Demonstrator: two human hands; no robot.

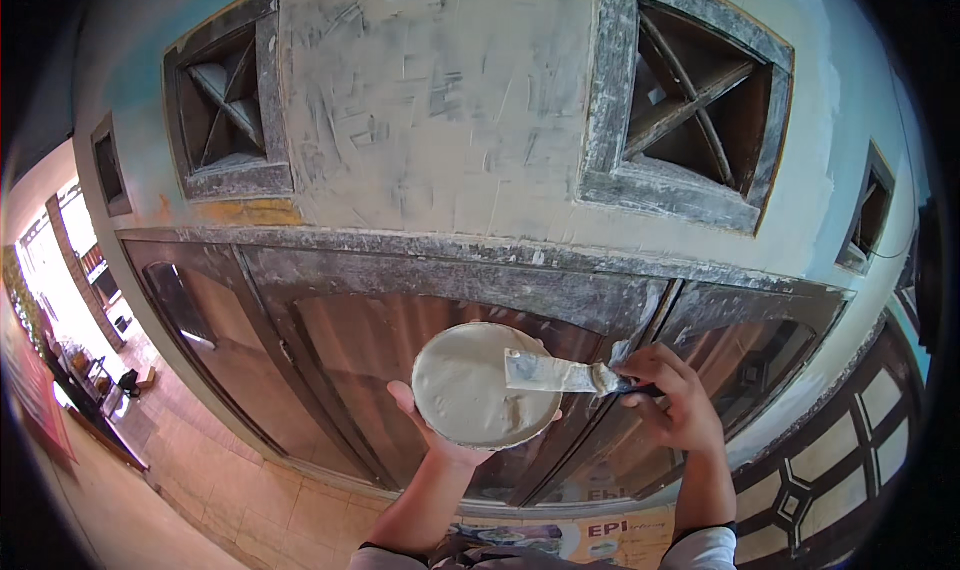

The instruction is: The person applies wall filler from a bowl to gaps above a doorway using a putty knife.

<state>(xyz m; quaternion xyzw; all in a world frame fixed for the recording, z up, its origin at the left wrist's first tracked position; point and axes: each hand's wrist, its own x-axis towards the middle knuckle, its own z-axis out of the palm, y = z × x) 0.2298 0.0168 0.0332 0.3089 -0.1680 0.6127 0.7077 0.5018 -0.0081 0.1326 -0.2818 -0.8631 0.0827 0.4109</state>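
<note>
My left hand (445, 438) supports a round tub of off-white filler paste (465, 385) from below, its fingers wrapped around the side. The paste has a smooth surface with a few dents on the right. In my right hand (672, 395) is a putty knife (550, 372), gripped by its dark handle. Its flat blade, smeared with paste, points left over the right part of the tub; whether it touches the paste I cannot tell. Ahead is a wall (430, 100) with patchy grey and off-white smears.
Two framed vents with crossed bars, a left vent (228, 165) and a right vent (603, 155), flank the smeared wall. Below runs a worn wooden frame with glass panels (390, 335). A patterned dark door (840, 460) stands at right. Tiled floor (240, 490) and a bright doorway lie left.
</note>
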